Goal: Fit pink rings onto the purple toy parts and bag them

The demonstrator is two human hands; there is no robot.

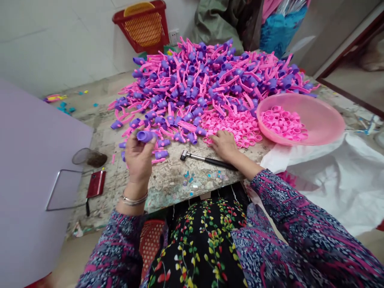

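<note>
Purple cup [146, 137] is up in the left hand [138, 158], open end facing about 9 o'clock. Thumb and fingers are closed around the body, hand above the near-left of the desk [168, 188]. Can't tell from my feed whether a pink arm is fitted under the fingers.

My read: light moulded plastic, fairly stiff, smooth enough to twist in a loose pinch. I'd grip the barrel between thumb and fingertips, mouth left free, and not lift by a thin arm, which looks the bendier part. Low breakage risk.

Clock from the cup: right hand [225, 146] at 3, fingers bent down onto the near-left edge of the loose pink rings [240, 127]. Can't tell if it has pinched one. Hands are well apart. Rings look light, thin, a bit springy; I'd take one by its rim, as they lie tangled.

Big heap of purple-and-pink pieces [189, 76] at 1. Hammer [207, 160] between 3 and 4, black handle running under the right forearm. Pink bowl [327, 124] at 3, farther out, rings inside. Red device [96, 184] at 8.
</note>
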